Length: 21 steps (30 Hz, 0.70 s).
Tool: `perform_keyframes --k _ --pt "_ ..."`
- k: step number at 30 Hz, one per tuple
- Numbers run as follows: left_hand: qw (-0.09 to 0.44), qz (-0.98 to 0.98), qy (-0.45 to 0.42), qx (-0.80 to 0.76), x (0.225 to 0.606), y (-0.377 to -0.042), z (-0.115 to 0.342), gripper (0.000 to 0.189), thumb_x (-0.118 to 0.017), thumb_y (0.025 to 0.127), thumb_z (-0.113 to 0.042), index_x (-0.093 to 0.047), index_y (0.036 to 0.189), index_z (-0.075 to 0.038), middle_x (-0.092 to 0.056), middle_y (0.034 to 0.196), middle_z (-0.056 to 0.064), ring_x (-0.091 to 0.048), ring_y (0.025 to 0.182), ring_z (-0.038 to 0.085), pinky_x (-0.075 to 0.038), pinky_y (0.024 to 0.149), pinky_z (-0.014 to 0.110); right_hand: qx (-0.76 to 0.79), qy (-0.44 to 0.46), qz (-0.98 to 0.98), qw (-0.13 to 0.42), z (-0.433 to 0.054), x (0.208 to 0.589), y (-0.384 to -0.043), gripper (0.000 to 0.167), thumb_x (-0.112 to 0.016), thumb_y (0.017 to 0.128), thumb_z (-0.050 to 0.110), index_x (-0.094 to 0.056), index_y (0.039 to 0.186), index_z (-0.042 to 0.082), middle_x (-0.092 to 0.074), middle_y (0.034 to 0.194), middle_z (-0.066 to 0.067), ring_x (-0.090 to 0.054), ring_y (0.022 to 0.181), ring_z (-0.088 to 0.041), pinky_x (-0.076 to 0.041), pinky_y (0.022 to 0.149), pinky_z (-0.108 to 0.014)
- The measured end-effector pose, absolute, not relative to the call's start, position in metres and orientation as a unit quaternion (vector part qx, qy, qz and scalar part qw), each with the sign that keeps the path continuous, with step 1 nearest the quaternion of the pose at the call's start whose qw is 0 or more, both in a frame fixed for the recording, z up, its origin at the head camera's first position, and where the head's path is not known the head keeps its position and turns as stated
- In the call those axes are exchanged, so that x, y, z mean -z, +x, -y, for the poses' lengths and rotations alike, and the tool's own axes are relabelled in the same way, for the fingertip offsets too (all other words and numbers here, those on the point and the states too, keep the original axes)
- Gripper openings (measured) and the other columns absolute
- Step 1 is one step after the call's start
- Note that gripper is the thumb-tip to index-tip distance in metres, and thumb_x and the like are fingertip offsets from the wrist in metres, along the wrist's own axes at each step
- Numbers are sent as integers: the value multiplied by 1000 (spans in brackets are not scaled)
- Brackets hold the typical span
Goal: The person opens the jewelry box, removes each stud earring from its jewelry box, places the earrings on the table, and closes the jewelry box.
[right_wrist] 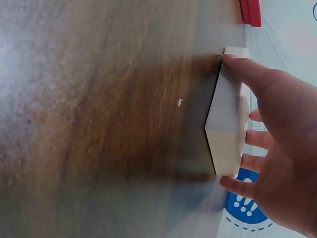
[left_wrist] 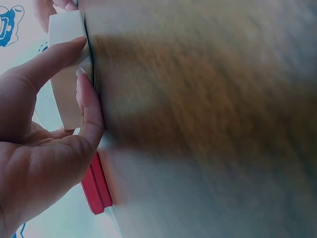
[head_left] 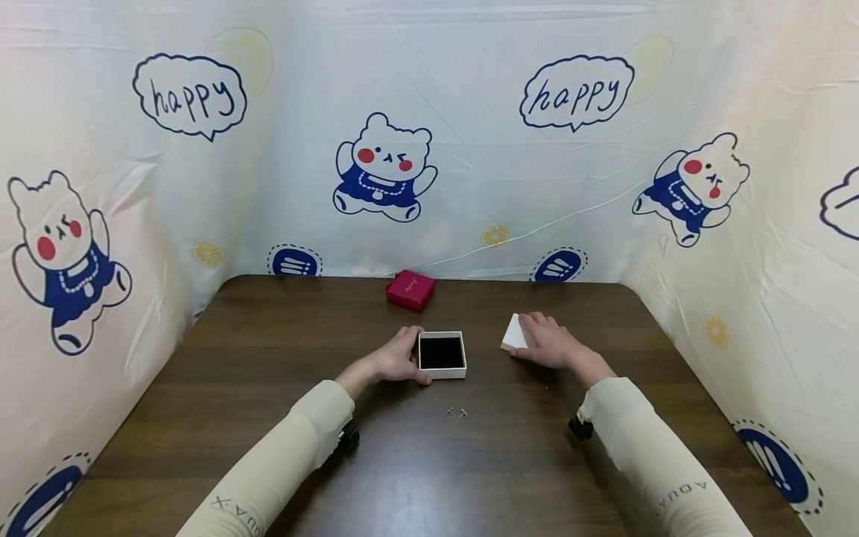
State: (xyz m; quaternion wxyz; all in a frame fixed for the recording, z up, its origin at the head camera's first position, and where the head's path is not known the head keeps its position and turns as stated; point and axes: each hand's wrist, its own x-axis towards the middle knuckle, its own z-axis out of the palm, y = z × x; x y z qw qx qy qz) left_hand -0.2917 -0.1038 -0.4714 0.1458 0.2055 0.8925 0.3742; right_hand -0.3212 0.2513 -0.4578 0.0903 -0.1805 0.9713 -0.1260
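Note:
My left hand (head_left: 396,358) grips the left side of an open white box (head_left: 443,375), its thumb at the near corner and fingers at the far one. The box has a black lining and sits on the table; its white side wall (left_wrist: 67,94) shows in the left wrist view. To the right, my right hand (head_left: 553,343) holds a white box lid (head_left: 514,335) low on the tabletop. Thumb and fingertips span the lid's edges (right_wrist: 225,109) in the right wrist view. Two tiny shiny pieces, like stud earrings (head_left: 463,412), lie in front of the open box.
A red box (head_left: 411,290) stands near the back edge of the brown wooden table (head_left: 288,313). Behind and beside the table hangs a pale printed curtain (head_left: 470,194). A small white scrap (right_wrist: 180,102) lies on the tabletop near my right hand.

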Motion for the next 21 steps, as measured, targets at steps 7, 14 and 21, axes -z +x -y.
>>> perform_keyframes --k 7,14,21 --pt "138 -891 217 -375 468 -290 104 91 -90 73 -15 -38 144 5 -42 131 20 -47 108 27 -41 95 37 134 -192 -969 80 -248 457 -317 82 -70 94 48 -38 155 3 -40 152 -25 -42 132 -43 -34 107 -67" --pt "129 -891 211 -381 461 -285 102 90 -92 71 -11 -40 142 7 -44 129 21 -48 107 28 -42 96 40 140 -213 -965 57 -238 451 -311 82 -71 93 49 -40 154 3 -44 150 -24 -45 131 -41 -37 104 -66" --pt "131 -891 219 -375 466 -288 103 89 -91 72 -13 -40 142 5 -43 130 20 -47 109 28 -41 97 39 148 -231 -960 50 -227 446 -306 83 -72 92 50 -40 155 5 -44 151 -21 -45 131 -39 -36 106 -65"
